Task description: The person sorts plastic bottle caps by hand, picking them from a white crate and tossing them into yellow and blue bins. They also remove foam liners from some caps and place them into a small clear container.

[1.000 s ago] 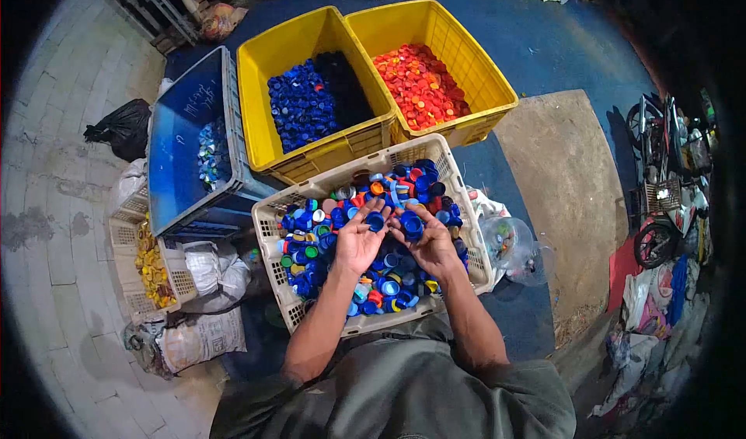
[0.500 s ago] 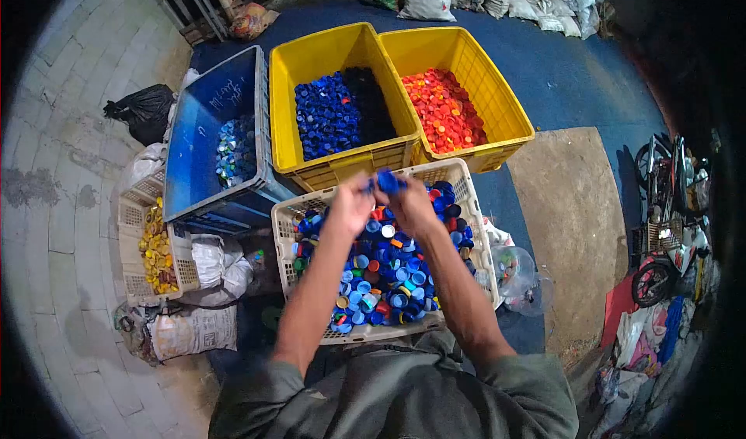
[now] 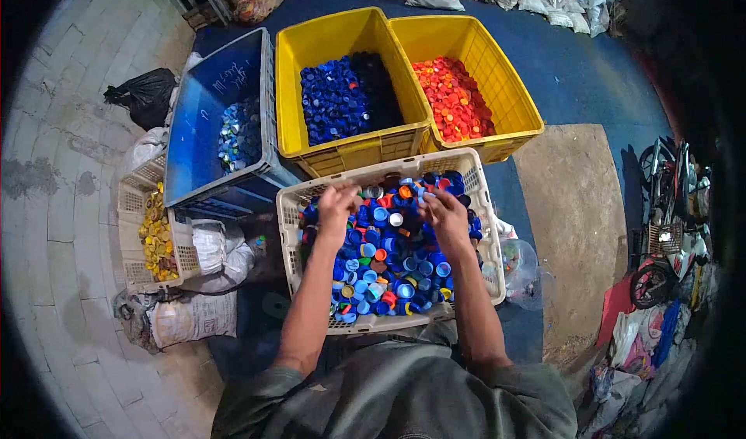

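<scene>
A shallow cream crate [image 3: 289, 241] in front of me holds a mixed heap of bottle caps [image 3: 381, 264], mostly blue, with red, orange, white, green and yellow among them. Over its left far part hovers my left hand [image 3: 339, 207], fingers apart and slightly blurred, with no cap visible in them. My right hand [image 3: 447, 220] is over the right far part, its fingertips closed on a light blue bottle cap [image 3: 425, 197]. The two hands are apart, with caps visible between them.
Beyond the crate stand a yellow bin [image 3: 291, 74] of dark blue caps, another yellow bin [image 3: 509, 89] of red-orange caps, and a blue bin [image 3: 190, 155] of light blue caps. A basket [image 3: 136, 272] with yellow caps is at left. Sacks [image 3: 194, 322] and a motorbike [image 3: 657, 260] flank the area.
My hands were together at the crate's far edge with a dark blue cap. They have separated, and that cap is no longer in them. The view has shifted slightly.
</scene>
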`<state>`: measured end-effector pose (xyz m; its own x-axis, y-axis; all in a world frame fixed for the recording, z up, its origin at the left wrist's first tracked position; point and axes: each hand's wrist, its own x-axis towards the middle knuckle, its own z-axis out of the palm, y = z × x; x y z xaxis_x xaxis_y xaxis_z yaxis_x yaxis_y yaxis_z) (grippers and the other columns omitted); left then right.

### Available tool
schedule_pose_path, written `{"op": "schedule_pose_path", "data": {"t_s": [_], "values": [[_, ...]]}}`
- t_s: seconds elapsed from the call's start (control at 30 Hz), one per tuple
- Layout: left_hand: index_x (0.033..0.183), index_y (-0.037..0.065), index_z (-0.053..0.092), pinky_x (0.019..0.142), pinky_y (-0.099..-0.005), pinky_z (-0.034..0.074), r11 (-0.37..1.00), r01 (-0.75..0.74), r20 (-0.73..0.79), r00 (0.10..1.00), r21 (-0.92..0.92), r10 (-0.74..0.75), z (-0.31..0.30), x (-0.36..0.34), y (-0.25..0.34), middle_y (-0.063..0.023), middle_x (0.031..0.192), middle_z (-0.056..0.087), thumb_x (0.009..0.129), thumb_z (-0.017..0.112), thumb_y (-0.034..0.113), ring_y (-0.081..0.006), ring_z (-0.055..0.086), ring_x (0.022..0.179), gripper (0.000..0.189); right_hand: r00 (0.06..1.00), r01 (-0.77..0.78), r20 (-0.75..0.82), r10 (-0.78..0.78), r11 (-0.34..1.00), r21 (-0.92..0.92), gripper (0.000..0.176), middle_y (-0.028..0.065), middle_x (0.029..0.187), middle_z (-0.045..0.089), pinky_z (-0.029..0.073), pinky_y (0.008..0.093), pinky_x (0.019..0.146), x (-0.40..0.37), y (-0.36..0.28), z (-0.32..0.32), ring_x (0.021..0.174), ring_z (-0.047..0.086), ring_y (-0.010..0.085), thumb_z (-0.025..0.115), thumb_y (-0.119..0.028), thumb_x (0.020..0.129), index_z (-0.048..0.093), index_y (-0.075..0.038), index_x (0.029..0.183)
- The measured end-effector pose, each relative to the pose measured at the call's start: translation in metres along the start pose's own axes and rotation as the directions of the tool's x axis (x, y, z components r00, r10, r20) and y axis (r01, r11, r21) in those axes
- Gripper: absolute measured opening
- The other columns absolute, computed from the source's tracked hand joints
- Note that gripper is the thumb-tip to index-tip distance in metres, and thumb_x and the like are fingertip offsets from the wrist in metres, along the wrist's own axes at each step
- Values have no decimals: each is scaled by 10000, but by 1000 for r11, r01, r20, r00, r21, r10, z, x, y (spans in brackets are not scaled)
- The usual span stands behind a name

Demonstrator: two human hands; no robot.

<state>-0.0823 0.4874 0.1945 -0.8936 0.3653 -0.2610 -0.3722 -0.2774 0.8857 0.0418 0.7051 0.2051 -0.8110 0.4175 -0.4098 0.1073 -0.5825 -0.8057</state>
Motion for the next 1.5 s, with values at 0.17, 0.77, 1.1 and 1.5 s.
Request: {"op": "schedule_pose_path", "data": {"t_s": [0.17, 0.77, 1.1, 1.5], "values": [[1197, 18, 564, 767, -275, 478, 720, -160, 110, 987, 676, 115, 1, -20, -36, -74, 1005, 684, 764, 724, 31, -146, 597, 862, 461, 989, -2, -145, -8, 998, -66, 286, 100, 1040, 618, 542, 288, 734, -53, 22, -33, 844, 625, 159, 522, 7, 907, 522, 26, 1192], [1033, 52, 650, 705, -330, 483, 482, -449, 276, 879, 752, 388, 10, -10, -46, -76, 937, 697, 809, 698, 77, -221, 616, 777, 230, 995, 46, -70, -71, 950, -310, 262, 49, 959, 624, 461, 248, 666, -75, 32, -37, 773, 575, 111, 567, -14, 915, 547, 7, 1175], [1034, 45, 594, 798, -394, 549, 923, 180, -50, 977, -341, -209, -9, -38, -16, -80, 984, 623, 919, 574, 211, -193, 602, 817, 203, 927, 330, 196, -319, 452, -829, 290, 224, 921, 638, 499, 405, 725, -46, 21, -17, 841, 645, 340, 615, -50, 821, 560, 31, 1094], [1145, 48, 604, 493, -224, 406, 871, -20, 24, 1000, 491, 9, -33, -73, -27, -9, 806, 614, 864, 666, 108, -69, 517, 592, 295, 810, 555, 561, -173, -86, -828, 286, 171, 934, 655, 469, 457, 759, -43, 55, 27, 879, 579, 385, 610, -94, 767, 592, -36, 1047]]}}
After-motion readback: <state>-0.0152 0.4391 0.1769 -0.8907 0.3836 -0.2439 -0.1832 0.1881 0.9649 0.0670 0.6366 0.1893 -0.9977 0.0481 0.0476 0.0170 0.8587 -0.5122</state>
